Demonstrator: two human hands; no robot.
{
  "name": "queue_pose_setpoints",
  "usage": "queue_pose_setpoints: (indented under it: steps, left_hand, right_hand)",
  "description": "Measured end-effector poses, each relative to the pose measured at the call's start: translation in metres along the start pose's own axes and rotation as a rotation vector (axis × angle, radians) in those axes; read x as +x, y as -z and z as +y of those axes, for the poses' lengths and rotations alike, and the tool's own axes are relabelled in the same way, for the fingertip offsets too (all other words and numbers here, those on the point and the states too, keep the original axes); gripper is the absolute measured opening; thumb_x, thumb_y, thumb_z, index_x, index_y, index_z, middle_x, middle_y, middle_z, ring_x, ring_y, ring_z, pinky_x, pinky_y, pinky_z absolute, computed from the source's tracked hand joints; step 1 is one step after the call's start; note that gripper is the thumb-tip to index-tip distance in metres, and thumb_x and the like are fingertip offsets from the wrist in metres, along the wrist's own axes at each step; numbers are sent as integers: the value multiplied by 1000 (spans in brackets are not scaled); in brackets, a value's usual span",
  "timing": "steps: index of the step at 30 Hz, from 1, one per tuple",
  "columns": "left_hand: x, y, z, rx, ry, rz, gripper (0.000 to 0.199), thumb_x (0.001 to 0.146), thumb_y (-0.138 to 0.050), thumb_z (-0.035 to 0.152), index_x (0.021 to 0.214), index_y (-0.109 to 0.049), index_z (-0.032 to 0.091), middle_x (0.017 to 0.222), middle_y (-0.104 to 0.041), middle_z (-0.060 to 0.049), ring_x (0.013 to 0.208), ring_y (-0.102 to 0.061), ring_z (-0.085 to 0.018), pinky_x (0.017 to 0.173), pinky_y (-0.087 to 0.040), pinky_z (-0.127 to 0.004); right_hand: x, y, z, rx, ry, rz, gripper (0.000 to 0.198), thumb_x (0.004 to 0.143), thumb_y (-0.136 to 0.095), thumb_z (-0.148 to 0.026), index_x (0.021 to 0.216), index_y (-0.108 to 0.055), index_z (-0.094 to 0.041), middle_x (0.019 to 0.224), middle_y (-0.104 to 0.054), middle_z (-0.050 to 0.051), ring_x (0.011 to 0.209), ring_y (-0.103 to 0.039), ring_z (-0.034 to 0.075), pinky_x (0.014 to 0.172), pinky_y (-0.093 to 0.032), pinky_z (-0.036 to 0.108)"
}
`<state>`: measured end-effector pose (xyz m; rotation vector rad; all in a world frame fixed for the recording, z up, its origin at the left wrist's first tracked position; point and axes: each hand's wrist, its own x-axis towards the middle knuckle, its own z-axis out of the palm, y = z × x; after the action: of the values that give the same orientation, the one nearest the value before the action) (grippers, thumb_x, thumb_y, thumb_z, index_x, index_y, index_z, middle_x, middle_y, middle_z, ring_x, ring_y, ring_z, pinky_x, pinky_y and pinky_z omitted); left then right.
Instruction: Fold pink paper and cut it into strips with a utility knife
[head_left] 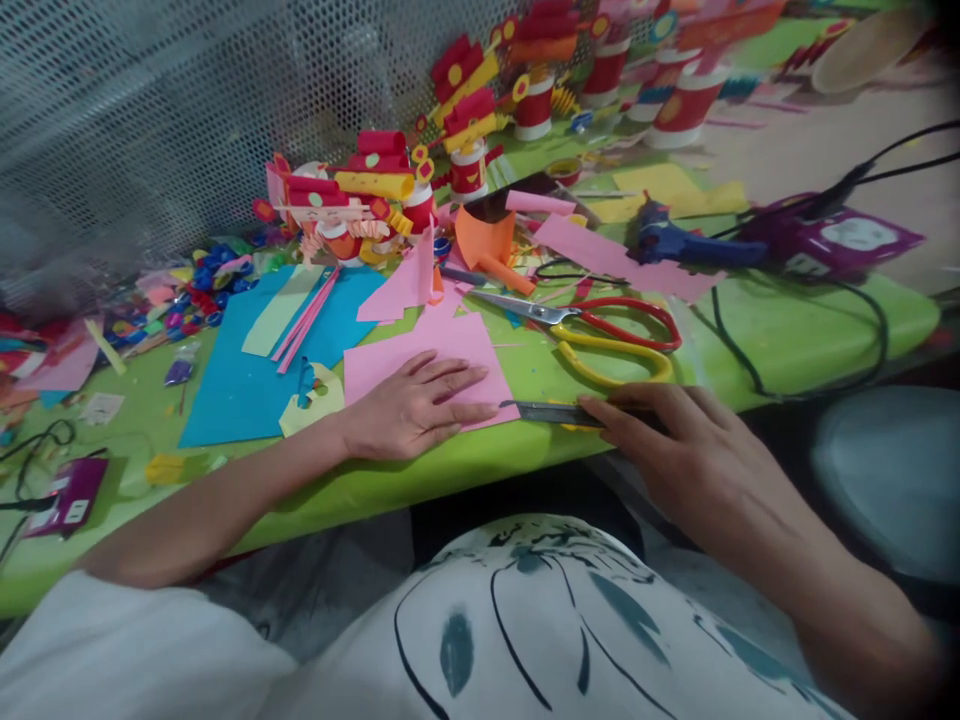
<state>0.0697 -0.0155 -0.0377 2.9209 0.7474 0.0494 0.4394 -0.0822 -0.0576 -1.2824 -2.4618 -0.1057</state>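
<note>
We see red-and-white cups (534,112) trimmed with rolled paper (375,185) standing near a perforated metal panel (217,110). On our right, a blue glue gun (682,243) lies just beside a purple box (855,240); on our left, small colourful pieces (214,280) lie heaped near a blue sheet (229,380).

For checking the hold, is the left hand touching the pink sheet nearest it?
Touching. The head view shows the left hand laid flat on the pink sheet, covering part of it.
</note>
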Motion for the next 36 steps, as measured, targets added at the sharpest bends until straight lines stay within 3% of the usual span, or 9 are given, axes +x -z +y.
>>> queue_pose_setpoints:
  steps: [9,14,20,29,36]
  left_hand:
    - [2,0,1,-50,45,-19,52,117,-42,40,168,-43,48,183,-33,1,167,-33,-29,136,-21,-61]
    - [2,-2,0,-58,48,-39,53,117,-42,40,169,-42,46,184,-31,0,168,-33,-31,136,-21,-64]
    - [2,-1,0,-51,43,-51,52,117,-41,41,169,-42,46,184,-29,-1,168,-32,-31,136,-19,-63]
    - [1,1,0,-48,18,-32,52,116,-43,41,168,-45,45,184,-29,-1,168,-33,-31,136,-19,-62]
    - [5,4,1,31,-33,-25,54,114,-45,38,167,-46,47,182,-35,-4,162,-40,-39,128,-27,-69]
  right_hand:
    - [-1,9,6,62,32,-57,47,104,-47,-20,145,-69,-25,131,-70,16,108,-66,34,87,-59,50]
    - [-4,14,3,83,-6,-61,47,105,-47,-23,146,-69,-27,129,-71,14,105,-67,33,86,-59,50]
    - [-4,12,6,58,45,-63,48,103,-46,-19,146,-67,-23,132,-70,15,106,-66,32,86,-60,50]
    - [9,22,15,-36,158,-43,46,104,-45,-14,142,-69,-17,122,-70,16,98,-66,27,79,-60,42]
    - [24,25,19,-55,213,-47,42,106,-47,-15,141,-69,-19,118,-70,12,100,-65,24,79,-56,36]
